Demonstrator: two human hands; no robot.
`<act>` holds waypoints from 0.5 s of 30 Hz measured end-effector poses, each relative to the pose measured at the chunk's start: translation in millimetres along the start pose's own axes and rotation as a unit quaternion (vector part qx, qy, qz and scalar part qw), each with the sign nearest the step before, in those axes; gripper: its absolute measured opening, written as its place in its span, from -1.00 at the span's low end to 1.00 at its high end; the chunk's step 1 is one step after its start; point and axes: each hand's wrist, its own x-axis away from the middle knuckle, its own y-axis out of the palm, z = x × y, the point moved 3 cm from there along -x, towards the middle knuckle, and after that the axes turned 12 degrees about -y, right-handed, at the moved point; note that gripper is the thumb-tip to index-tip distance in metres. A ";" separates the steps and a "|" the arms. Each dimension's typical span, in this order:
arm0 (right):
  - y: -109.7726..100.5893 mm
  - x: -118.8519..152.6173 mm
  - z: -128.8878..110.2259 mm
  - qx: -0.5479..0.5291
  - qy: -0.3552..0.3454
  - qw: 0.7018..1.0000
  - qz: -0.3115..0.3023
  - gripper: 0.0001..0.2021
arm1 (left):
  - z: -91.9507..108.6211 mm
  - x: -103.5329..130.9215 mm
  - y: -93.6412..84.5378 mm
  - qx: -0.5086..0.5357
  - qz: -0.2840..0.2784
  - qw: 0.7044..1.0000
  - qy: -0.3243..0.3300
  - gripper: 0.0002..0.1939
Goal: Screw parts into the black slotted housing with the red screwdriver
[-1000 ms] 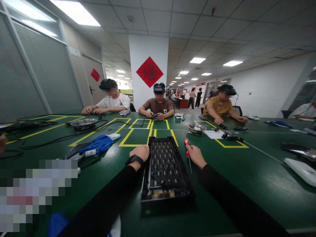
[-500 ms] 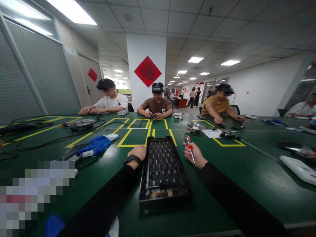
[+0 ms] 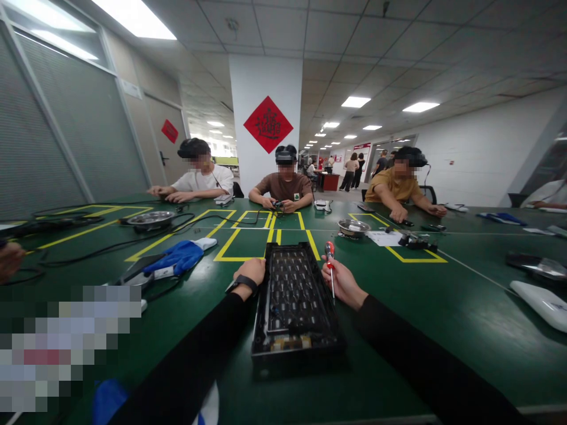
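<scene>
Head view: a black, rectangular, open-topped casing (image 3: 297, 289) lay flat on the glossy dark green tabletop (image 3: 478, 330), lengthwise before the person, between both hands. Left hand (image 3: 251, 271) was against its left wall, near the far end; fingers mostly hidden, so couldn't tell if that grip was clamped or only resting. Right hand (image 3: 344, 283) had its grip closed around a red-handled, metal-shafted screwdriver (image 3: 330, 260), handle up, shaft pointing down just beside the casing's right edge; tip contact unclear.

Progress: casing stood open, rows of small shiny parts showing inside, and screwdriver was in hand. No screw could be made out under the tip, so driver work probably wasn't underway yet; how much was left couldn't be judged. Blue-and-white fabric gloves (image 3: 181, 258) lay off to the left.

Versus half a second earlier: screwdriver and right hand had moved in closer to the casing, shaft more upright. Left hand and casing looked about unchanged.
</scene>
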 end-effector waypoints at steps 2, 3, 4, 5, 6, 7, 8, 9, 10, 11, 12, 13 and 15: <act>0.2 -3.2 1.9 -0.004 -0.004 1.000 -0.001 -0.79 | -0.2 -1.1 -1.1 0.003 -0.002 1.000 0.002 -0.49; 0.7 -4.9 2.9 -0.007 -0.005 1.000 -0.001 -0.79 | -0.2 -1.4 -1.9 0.004 -0.002 1.000 0.003 -0.50; 1.4 -6.5 3.9 -0.010 -0.008 1.000 0.001 -0.79 | -0.3 -1.7 -2.6 0.006 -0.002 1.000 0.005 -0.50; 2.3 -8.0 4.7 -0.013 -0.010 1.000 0.004 -0.79 | -0.3 -1.8 -3.3 0.007 -0.001 1.000 0.008 -0.50; 3.2 -9.4 5.3 -0.016 -0.012 1.000 0.007 -0.80 | -0.5 -2.0 -3.9 0.007 -0.001 1.000 0.010 -0.51; 4.0 -10.7 5.3 -0.019 -0.014 1.000 0.010 -0.80 | -0.8 -2.1 -4.4 0.008 0.000 1.000 0.011 -0.51; 4.8 -11.6 4.7 -0.021 -0.016 1.000 0.012 -0.81 | -1.4 -2.1 -4.9 0.008 0.002 1.000 0.010 -0.51; 5.6 -12.2 3.2 -0.023 -0.019 0.999 0.013 -0.82 | -2.1 -1.9 -5.4 0.008 0.004 1.000 0.007 -0.51; 6.3 -12.2 0.7 -0.024 -0.022 0.999 0.013 -0.83 | -3.0 -1.5 -6.4 0.008 0.008 1.000 0.002 -0.51; 7.2 -11.6 -2.8 -0.025 -0.026 0.999 0.012 -0.84 | -3.6 -0.6 -7.8 0.008 0.014 1.000 -0.004 -0.51; 8.6 -10.1 -7.3 -0.027 -0.030 0.999 0.009 -0.85 | -3.9 0.9 -10.0 0.007 0.023 1.000 -0.011 -0.51; 10.8 -7.7 -12.5 -0.027 -0.035 0.999 -0.001 -0.85 | -3.5 3.3 -13.1 0.008 0.036 0.999 -0.018 -0.51; 18.6 0.0 -24.4 -0.023 -0.049 0.998 -0.033 -0.83 | 1.0 11.4 -22.0 0.018 0.073 0.997 -0.016 -0.53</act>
